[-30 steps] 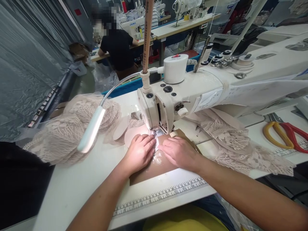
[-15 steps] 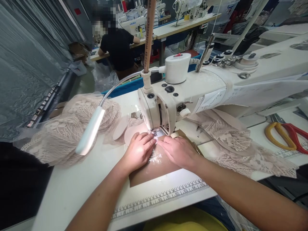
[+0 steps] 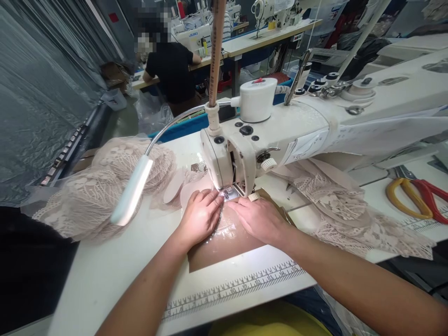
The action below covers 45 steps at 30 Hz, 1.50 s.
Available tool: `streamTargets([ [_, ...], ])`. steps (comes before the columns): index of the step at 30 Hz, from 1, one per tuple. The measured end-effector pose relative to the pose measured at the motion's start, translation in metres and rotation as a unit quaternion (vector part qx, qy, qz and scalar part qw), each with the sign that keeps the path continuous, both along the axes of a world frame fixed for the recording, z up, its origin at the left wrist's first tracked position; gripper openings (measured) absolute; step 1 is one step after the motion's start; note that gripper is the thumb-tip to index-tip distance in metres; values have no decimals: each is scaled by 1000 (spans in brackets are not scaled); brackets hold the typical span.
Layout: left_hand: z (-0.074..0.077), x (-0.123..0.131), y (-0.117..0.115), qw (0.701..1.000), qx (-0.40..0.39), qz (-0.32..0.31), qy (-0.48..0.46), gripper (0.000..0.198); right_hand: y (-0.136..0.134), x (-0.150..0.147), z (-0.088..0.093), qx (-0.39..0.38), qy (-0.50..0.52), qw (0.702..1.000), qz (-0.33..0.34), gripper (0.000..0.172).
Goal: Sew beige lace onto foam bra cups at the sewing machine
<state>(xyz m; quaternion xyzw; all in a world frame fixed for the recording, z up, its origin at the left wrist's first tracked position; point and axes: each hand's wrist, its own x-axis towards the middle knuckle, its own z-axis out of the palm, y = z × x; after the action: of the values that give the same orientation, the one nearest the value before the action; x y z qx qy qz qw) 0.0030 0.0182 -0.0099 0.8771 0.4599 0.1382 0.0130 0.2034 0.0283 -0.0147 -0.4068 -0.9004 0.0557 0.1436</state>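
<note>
A white sewing machine head (image 3: 229, 158) stands over a glossy brown sheet (image 3: 227, 242) on the table. Pale beige fabric (image 3: 198, 184) lies behind my left hand (image 3: 203, 210), beside the needle area. That hand rests palm down, fingers stretched forward and fingertips just left of the presser foot (image 3: 228, 192). My right hand (image 3: 261, 217) lies on the right side of the sheet, fingers reaching toward the foot; its thumb is mostly hidden. The bit of material under the fingertips is too small and bright to make out.
A lamp (image 3: 131, 191) on a bendy neck hangs at left. Beige lace pieces (image 3: 87, 196) are heaped behind it, with more lace (image 3: 332, 200) at right. Yellow- and red-handled scissors (image 3: 409, 198) lie far right. A ruler strip (image 3: 231, 291) runs along the front edge. A person (image 3: 171, 70) sits beyond.
My left fingertips have shifted slightly left and back, so the gap between the two hands is wider. My right hand has barely moved.
</note>
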Motion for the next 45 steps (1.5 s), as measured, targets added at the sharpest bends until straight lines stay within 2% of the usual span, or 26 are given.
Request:
streamTargets([
  [8, 0, -5, -1, 999, 14, 11, 29, 37, 0, 2, -1, 7, 8, 1000, 9, 33],
  [12, 13, -6, -6, 997, -1, 44, 64, 41, 0, 2, 0, 6, 7, 1000, 9, 31],
  [15, 27, -6, -13, 994, -41, 69, 68, 39, 0, 2, 0, 3, 4, 1000, 3, 28],
  [18, 36, -5, -18, 992, -95, 66, 57, 35, 0, 3, -1, 3, 1, 1000, 4, 25],
  [20, 39, -3, -20, 992, -102, 56, 54, 35, 0, 3, -1, 4, 1, 1000, 8, 25],
  [27, 29, 11, -23, 995, -94, -9, 17, 36, 0, 3, -5, -5, 15, 1000, 1, 29],
  [32, 20, 12, -22, 997, -75, -9, 22, 36, 0, 4, -3, -20, 15, 1000, -2, 28],
  [38, 16, 9, -21, 997, -66, -2, 43, 40, 0, 7, 1, -6, 8, 1000, -8, 22],
  [45, 18, 9, -22, 995, -77, -15, 64, 47, -3, 13, -1, -17, 41, 997, 68, 21],
])
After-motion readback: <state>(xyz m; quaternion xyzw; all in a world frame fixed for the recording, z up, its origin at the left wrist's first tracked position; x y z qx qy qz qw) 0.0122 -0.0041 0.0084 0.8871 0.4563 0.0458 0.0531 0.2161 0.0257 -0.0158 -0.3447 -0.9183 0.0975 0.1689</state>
